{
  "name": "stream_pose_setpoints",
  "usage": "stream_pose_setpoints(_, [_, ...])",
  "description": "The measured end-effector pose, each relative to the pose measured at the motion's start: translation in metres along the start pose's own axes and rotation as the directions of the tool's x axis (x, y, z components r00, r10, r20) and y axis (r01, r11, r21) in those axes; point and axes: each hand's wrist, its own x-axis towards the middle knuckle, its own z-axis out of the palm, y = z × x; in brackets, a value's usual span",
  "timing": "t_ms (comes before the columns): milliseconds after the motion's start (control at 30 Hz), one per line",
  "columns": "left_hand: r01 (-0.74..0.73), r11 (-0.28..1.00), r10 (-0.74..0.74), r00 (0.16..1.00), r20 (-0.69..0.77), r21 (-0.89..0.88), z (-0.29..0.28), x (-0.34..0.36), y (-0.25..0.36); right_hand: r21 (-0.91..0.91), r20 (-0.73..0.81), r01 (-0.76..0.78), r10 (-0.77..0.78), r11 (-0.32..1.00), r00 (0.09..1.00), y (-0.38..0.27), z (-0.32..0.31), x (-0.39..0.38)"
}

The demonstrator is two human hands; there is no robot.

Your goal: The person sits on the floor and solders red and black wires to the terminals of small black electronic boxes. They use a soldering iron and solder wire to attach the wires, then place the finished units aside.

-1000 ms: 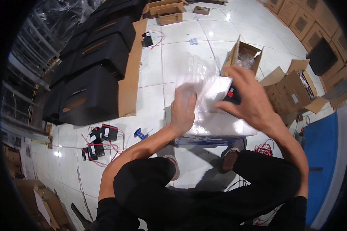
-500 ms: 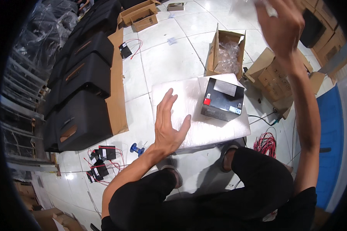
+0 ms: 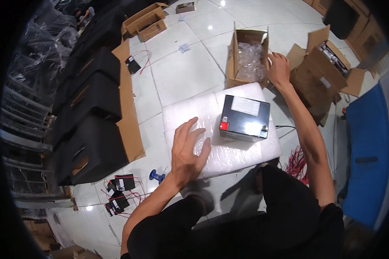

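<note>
A black battery with a white label and a red terminal cover rests on a white foam block. Over the left part of the foam, my left hand is open, fingers spread and holding nothing. My right hand reaches forward to the right side of an open cardboard box beyond the foam. Its fingers are loosely bent and a little apart near the box's rim, with nothing visible in them. Crumpled clear plastic bags fill that box.
To the right stands another open carton with items inside, near a blue panel. Black cases line the left. Small black packs with red wires, a blue spool and red-black wires lie on the floor.
My right hand has come down from the upper right, where clear plastic was beside it, to the side of the box. My left hand stays over the foam. The view has shifted slightly.
</note>
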Motion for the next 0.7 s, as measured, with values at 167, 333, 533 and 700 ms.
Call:
stream_pose_setpoints(167, [0.035,0.999,-0.035,0.999,-0.010,-0.024,-0.001,0.001,0.001,0.192,0.077,-0.182,0.170,0.964,0.982,0.032,-0.099,-0.076])
stream_pose_setpoints(333, [0.073,0.997,-0.072,0.997,0.017,-0.037,0.001,-0.002,0.000,0.176,0.240,-0.428,0.383,0.886,0.892,0.068,-0.162,-0.210])
stream_pose_setpoints(533, [0.071,0.997,-0.074,0.992,0.106,0.030,0.003,0.001,0.003,-0.179,0.413,-0.539,0.560,0.823,0.718,0.113,-0.238,-0.345])
stream_pose_setpoints(700, [0.072,0.996,-0.080,0.984,0.161,0.056,-0.001,-0.002,0.006,-0.331,0.394,-0.676,0.748,0.658,0.534,0.155,-0.274,-0.413])
